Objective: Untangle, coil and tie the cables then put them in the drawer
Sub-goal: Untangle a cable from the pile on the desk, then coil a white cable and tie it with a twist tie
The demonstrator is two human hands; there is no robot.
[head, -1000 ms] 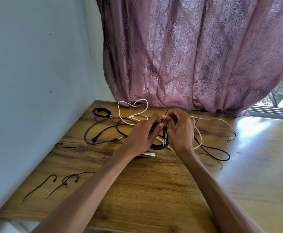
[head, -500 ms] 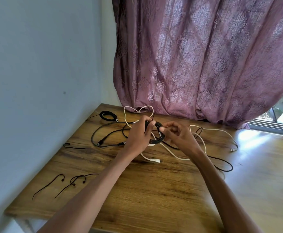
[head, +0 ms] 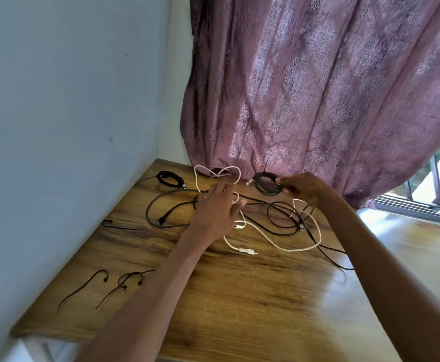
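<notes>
My right hand (head: 303,189) pinches a small coiled black cable (head: 267,184) and holds it up near the curtain at the back of the wooden table (head: 239,296). My left hand (head: 217,210) hovers over the tangle with its fingers spread and relaxed, holding nothing. Beneath the hands lie a loose white cable (head: 271,239) and several loose black cables (head: 281,220). A grey cable (head: 153,205) loops to the left. Another coiled black cable (head: 169,178) lies at the back left corner.
Two short black ties (head: 83,288) lie near the table's front left, a third (head: 114,223) by the wall. A blue wall bounds the left side. A purple curtain (head: 305,100) hangs behind the table, and a window frame (head: 422,205) shows at the right.
My left hand has let go of the coiled black cable and dropped toward the tangle. My right hand has carried the coil back and right, toward the curtain.
</notes>
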